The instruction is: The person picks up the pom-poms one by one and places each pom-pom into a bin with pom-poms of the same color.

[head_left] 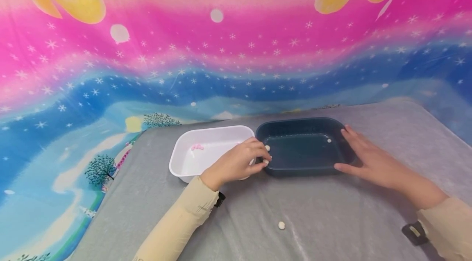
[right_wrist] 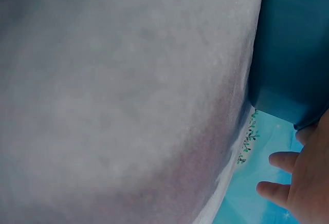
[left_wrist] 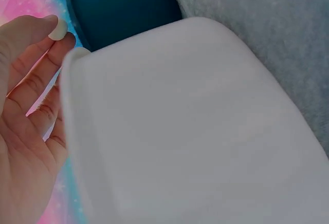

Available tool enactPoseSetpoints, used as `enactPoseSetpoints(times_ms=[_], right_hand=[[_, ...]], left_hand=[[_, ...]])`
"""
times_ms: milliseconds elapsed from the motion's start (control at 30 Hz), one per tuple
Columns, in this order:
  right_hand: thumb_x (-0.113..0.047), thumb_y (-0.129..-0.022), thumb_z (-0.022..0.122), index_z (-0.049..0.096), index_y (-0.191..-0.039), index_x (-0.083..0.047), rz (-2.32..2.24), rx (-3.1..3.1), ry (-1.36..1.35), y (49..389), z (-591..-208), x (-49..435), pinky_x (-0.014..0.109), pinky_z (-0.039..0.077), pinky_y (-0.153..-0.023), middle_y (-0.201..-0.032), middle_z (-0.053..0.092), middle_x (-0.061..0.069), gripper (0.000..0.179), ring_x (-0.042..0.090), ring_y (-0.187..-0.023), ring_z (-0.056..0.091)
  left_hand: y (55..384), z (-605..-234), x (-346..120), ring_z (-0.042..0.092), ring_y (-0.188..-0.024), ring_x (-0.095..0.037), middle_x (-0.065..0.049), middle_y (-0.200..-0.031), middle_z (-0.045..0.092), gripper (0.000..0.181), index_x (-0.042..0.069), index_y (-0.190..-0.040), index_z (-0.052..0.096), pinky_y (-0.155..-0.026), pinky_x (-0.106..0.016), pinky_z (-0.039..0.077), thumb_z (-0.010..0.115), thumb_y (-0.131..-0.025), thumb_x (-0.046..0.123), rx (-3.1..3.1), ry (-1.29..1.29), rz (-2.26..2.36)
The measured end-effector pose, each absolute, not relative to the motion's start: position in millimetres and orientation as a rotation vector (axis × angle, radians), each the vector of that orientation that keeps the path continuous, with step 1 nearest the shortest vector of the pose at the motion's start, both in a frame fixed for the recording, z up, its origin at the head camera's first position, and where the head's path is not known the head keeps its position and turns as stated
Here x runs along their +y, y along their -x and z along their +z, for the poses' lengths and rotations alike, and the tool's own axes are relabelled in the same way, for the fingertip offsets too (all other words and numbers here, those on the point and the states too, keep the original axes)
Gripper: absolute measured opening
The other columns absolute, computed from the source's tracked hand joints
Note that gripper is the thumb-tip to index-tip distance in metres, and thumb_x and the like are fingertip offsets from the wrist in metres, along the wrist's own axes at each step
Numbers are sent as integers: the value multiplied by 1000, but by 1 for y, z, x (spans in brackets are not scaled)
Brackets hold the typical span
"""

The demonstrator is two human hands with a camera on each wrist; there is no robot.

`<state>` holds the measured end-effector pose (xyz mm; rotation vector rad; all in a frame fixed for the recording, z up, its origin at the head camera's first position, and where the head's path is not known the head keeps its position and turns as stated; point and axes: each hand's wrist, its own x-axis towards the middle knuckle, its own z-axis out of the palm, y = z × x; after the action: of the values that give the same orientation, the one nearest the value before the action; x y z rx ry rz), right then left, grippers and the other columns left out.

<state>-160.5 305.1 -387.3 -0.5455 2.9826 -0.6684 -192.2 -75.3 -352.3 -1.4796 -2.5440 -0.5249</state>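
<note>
My left hand [head_left: 239,159] reaches over the white basin [head_left: 180,138] to where it meets the dark teal basin [head_left: 295,171]. Its thumb and fingertips pinch a small white ball [left_wrist: 58,30], plainly seen in the left wrist view. A second white ball [head_left: 267,148] shows just past the fingers, at the teal basin's left rim. At the opposite end, my right hand [head_left: 376,166] lies against the teal basin's right side, thumb and fingers spread. One small white ball [head_left: 329,141] sits inside the teal basin. Pink pieces [head_left: 197,146] lie in the white basin.
A loose white ball [head_left: 282,225] lies on the grey cloth [head_left: 236,224] in front of the basins. Behind the table hangs a colourful printed curtain [head_left: 236,60]. The two basins stand side by side near the table's back edge.
</note>
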Motion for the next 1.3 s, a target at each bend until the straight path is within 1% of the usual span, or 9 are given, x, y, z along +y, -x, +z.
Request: enactPoseSetpoints(times_ms=[300, 467, 700, 933, 1300], right_hand=[[-52, -91, 65, -3, -161, -18, -670, 2984, 550, 162, -389, 306, 78, 22, -104, -168, -9, 10, 104, 46, -152, 3], [-52, -91, 65, -3, -161, -17, -676, 2982, 557, 162, -389, 305, 77, 22, -105, -168, -9, 10, 104, 46, -152, 4], [-52, -91, 66, -3, -161, -16, -679, 2982, 557, 163, -389, 306, 77, 22, -104, -168, -10, 11, 104, 49, -151, 5], [-52, -91, 66, -2, -161, -15, -689, 2976, 567, 163, -389, 306, 77, 21, -106, -168, -8, 12, 104, 48, -151, 4], [-51, -91, 67, -1, -161, -15, -706, 2980, 572, 162, -388, 306, 77, 21, -105, -168, -7, 14, 104, 48, -151, 5]], left_hand=[[202, -356, -74, 59, -102, -16, 1, -103, 71, 12, 10, -102, 76, -94, -30, 50, 69, -91, 10, -2576, 1442, -594], [203, -354, -74, 59, -103, -17, 0, -104, 70, 14, 8, -104, 75, -95, -31, 50, 68, -92, 10, -2614, 1416, -606], [208, -356, -72, 58, -104, -16, 1, -106, 70, 14, 9, -106, 75, -95, -30, 49, 66, -95, 13, -2641, 1405, -579], [209, -358, -73, 59, -104, -17, -1, -107, 71, 15, 7, -106, 75, -96, -32, 49, 65, -95, 13, -2651, 1381, -591], [214, -357, -71, 58, -105, -18, -1, -108, 70, 17, 10, -109, 75, -95, -33, 49, 65, -95, 14, -2685, 1280, -554]])
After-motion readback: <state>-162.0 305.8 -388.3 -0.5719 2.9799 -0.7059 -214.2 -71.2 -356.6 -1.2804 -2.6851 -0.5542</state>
